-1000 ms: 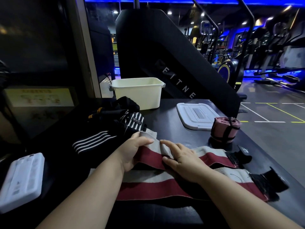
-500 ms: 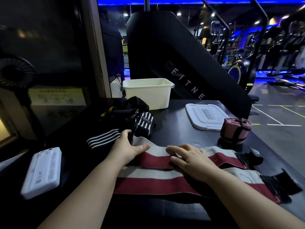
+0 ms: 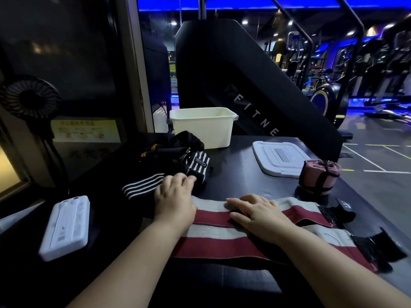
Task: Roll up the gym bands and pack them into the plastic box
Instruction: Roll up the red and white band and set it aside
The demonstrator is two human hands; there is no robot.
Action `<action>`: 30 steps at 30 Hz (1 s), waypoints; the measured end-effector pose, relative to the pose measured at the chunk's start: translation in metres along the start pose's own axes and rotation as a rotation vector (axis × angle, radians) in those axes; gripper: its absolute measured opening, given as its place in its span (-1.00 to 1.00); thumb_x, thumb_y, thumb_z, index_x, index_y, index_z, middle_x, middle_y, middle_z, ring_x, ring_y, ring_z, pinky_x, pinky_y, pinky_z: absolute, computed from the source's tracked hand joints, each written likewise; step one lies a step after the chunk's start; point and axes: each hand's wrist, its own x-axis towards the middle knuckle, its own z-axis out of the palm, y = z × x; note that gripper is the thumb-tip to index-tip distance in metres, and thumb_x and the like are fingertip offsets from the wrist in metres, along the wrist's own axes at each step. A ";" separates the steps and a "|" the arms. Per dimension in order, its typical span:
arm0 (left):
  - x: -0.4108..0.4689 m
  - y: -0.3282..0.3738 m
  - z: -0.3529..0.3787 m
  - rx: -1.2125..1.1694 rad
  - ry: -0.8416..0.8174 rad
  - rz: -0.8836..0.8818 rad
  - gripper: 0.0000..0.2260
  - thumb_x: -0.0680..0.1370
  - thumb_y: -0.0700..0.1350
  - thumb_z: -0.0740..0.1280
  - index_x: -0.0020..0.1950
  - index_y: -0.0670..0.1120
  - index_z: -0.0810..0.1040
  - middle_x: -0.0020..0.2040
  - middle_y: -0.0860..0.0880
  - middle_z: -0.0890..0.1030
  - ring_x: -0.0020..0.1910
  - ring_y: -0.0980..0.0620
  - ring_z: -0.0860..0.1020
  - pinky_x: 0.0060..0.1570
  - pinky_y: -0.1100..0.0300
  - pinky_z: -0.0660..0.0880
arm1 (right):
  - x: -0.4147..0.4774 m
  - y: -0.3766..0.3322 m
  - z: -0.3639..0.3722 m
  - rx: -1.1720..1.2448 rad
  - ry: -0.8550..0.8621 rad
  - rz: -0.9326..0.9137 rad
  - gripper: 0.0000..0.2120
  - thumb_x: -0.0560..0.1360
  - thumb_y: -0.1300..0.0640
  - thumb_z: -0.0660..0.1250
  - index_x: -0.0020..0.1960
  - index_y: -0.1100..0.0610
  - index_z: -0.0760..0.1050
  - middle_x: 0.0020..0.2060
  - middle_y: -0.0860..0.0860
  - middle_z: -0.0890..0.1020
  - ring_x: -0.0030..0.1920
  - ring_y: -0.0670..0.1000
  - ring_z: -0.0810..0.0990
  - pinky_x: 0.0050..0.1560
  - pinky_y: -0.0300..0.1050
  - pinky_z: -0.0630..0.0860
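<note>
Rolling step: the start of a roll is judged to be in hand; the red-and-white band (image 3: 218, 243) is laid flat along the near part of the surface (image 3: 240, 181) and is not yet rolled.
Left hand (image 3: 174, 196): it is placed on the band's left end, with its fingers bent down over the far edge; whether the end is pinched cannot be told.
Right hand (image 3: 260, 215): it is pressed flat on the middle of the band, fingers straight and pointed left, and nothing is gripped.
Plastic box (image 3: 202, 130): it is set open at the back of the surface, well apart from the hands; its lid (image 3: 280, 160) is laid to the right.
Rolled pink band (image 3: 319, 176): it is bound with a black strap and stood just beside the lid, not yet packed.
Black striped bands (image 3: 178, 161): they are heaped unrolled in front of the box, touching or nearly touching the left fingertips.
Next move: the left end is probably to be folded over and turned tightly toward the black fastening tabs (image 3: 375, 245), while the flat part is held down so that the roll is kept straight.
Hidden or unclear: the inside of the box is not shown; whether the two striped lengths are one folded band or two cannot be judged; the left fingertips are concealed, and the dark heap is poorly lit.
</note>
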 end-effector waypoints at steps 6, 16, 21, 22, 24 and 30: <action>-0.001 0.020 0.004 -0.181 -0.248 0.070 -0.80 0.62 -0.05 0.23 0.19 0.13 0.55 0.09 0.03 0.59 0.20 -0.01 0.48 0.18 0.05 0.47 | 0.000 -0.001 0.001 -0.031 -0.020 0.010 -0.56 0.56 -0.34 0.01 0.42 -0.39 0.18 0.39 -0.11 0.31 0.44 -0.02 0.22 0.39 0.00 0.12; -0.005 0.034 0.011 -0.221 -0.333 0.184 -0.73 0.61 -0.14 0.19 0.27 0.08 0.48 0.16 0.04 0.55 0.19 -0.03 0.47 0.14 0.02 0.48 | 0.001 -0.005 -0.004 -0.077 -0.108 0.004 -0.54 0.60 -0.31 -0.06 0.48 -0.38 0.06 0.54 -0.18 0.12 0.51 -0.02 0.04 0.43 0.04 0.02; -0.006 0.037 0.017 -0.236 -0.335 0.159 -0.85 0.62 -0.03 0.21 0.16 -0.02 0.45 0.20 0.06 0.46 0.23 -0.01 0.41 0.20 0.03 0.42 | 0.000 -0.004 -0.004 -0.066 -0.114 -0.017 -0.52 0.63 -0.24 -0.08 0.53 -0.30 -0.02 0.55 -0.16 0.11 0.52 -0.02 0.03 0.47 0.05 0.02; -0.005 0.038 0.016 -0.219 -0.348 0.142 -0.87 0.62 -0.01 0.20 0.11 -0.01 0.44 0.17 0.06 0.46 0.21 -0.02 0.42 0.18 0.00 0.43 | 0.000 -0.002 -0.006 -0.047 -0.127 -0.023 -0.51 0.64 -0.22 -0.07 0.54 -0.26 -0.03 0.56 -0.14 0.10 0.53 -0.02 0.02 0.49 0.03 0.00; -0.002 0.038 0.012 -0.163 -0.389 0.119 -0.88 0.62 0.03 0.19 0.07 0.01 0.40 0.13 0.05 0.46 0.18 -0.01 0.43 0.16 -0.06 0.43 | -0.002 0.003 -0.010 -0.004 -0.150 -0.022 -0.47 0.65 -0.17 0.00 0.57 -0.16 -0.03 0.57 -0.05 0.08 0.55 0.00 0.00 0.52 -0.04 -0.05; 0.006 0.044 0.007 -0.064 -0.446 0.097 -0.80 0.63 0.09 0.15 0.19 0.06 0.41 0.20 0.06 0.47 0.26 -0.04 0.41 0.33 -0.30 0.21 | -0.023 0.045 -0.038 -0.125 -0.032 0.062 -0.40 0.57 -0.14 0.22 0.54 -0.02 0.17 0.50 0.01 0.25 0.50 0.06 0.13 0.47 -0.12 0.06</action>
